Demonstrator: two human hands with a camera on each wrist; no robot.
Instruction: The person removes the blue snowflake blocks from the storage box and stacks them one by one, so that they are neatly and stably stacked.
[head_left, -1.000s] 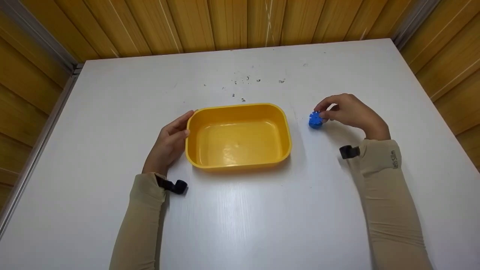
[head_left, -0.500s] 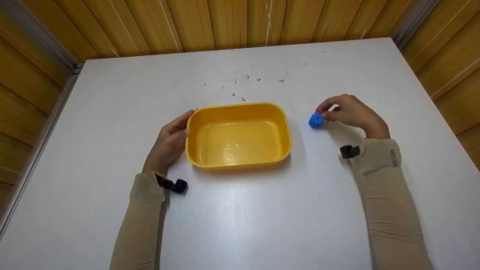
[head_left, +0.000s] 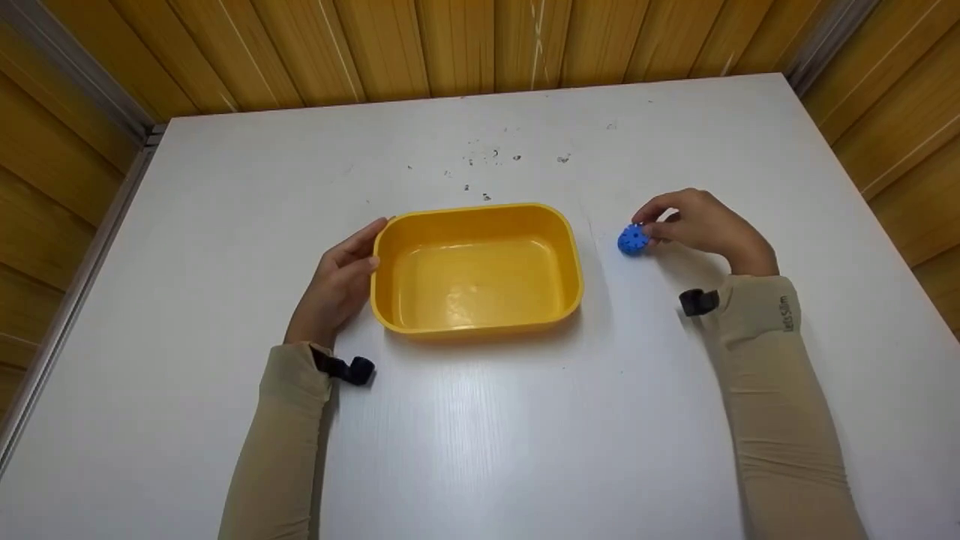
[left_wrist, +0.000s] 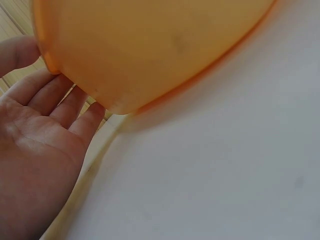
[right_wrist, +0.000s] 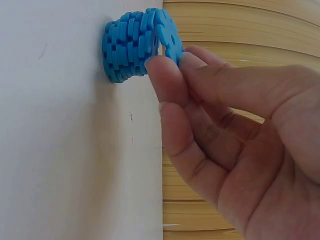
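A yellow plastic bin (head_left: 474,289) stands on the white table, its inside bare. My left hand (head_left: 334,289) rests against the bin's left outer wall, its fingers (left_wrist: 62,102) extended along it and the thumb near the rim. To the right of the bin, several blue notched toy discs form a short upright stack (right_wrist: 125,47). My right hand (head_left: 701,225) pinches the top blue disc (right_wrist: 170,36) between thumb and fingers. In the right wrist view this disc tilts, with a gap from the stack on the hand's side.
The white table (head_left: 480,435) has dark worn spots (head_left: 491,161) behind the bin. Wood-look panels (head_left: 457,49) rise beyond its back edge. A black camera mount (head_left: 352,370) sits on the left wrist and another camera mount (head_left: 699,302) on the right.
The pinched blue disc has changed its tilt and shifted slightly to the right over the stack. My left hand and the bin have stayed in place.
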